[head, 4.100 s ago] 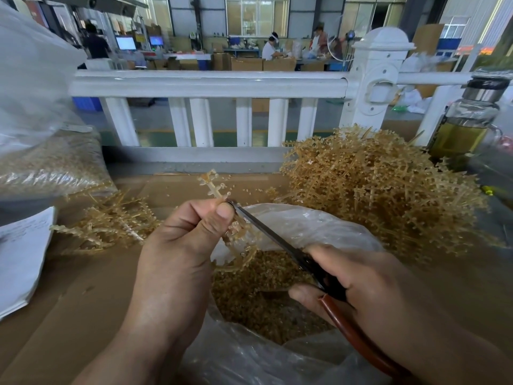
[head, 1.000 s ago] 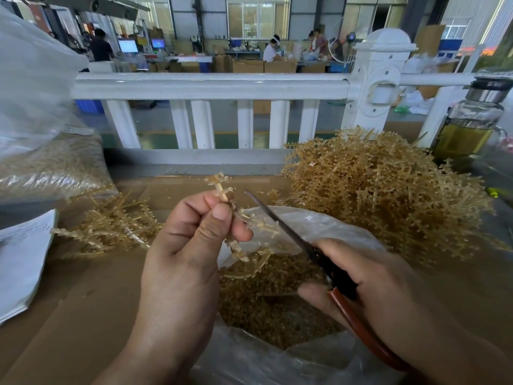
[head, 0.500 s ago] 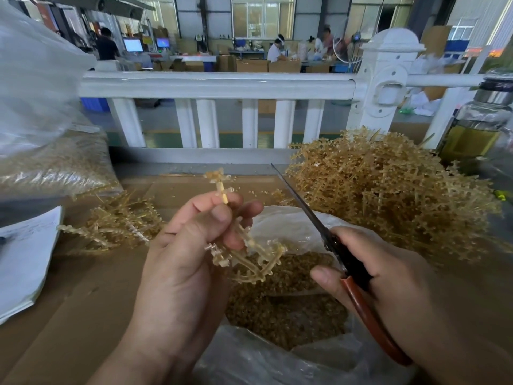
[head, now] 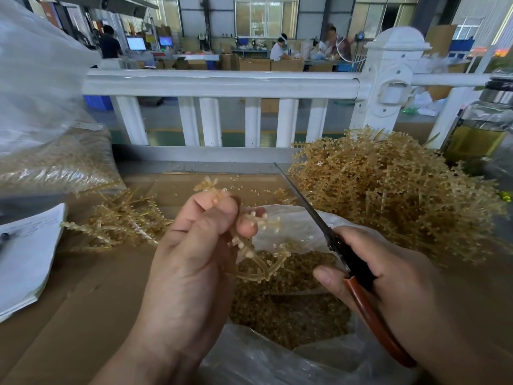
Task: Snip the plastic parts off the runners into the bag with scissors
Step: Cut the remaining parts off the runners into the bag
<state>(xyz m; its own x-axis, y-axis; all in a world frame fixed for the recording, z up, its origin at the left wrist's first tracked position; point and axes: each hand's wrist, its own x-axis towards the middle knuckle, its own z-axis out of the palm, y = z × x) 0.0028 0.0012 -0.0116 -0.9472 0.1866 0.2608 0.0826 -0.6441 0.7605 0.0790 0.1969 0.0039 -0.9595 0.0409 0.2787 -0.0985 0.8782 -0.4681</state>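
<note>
Since four seconds ago I see the long-bladed scissors with red-brown handles (head: 313, 211) drawn off the runner, their tip now pointing up toward the white railing (head: 222, 81). The left hand (head: 194, 262) has turned the tan branched plastic runner (head: 258, 262), which it pinches between thumb and curled fingers above the open clear plastic bag (head: 294, 223) of snipped tan parts (head: 283, 309). The right hand (head: 388, 279) grips the scissor handles; the blades read as one line.

The surface is brown cardboard (head: 69, 301), and beyond the rail lies a factory hall with workers at benches. The right fingers under the handles are hidden. A glass bottle of yellow liquid (head: 477, 134) is cut off at the right edge.

A big heap of tan runners (head: 388, 195) lies just beside the bag, a smaller heap (head: 122, 220) near white paper sheets (head: 25, 254) on the left. Bare cardboard lies at lower left.
</note>
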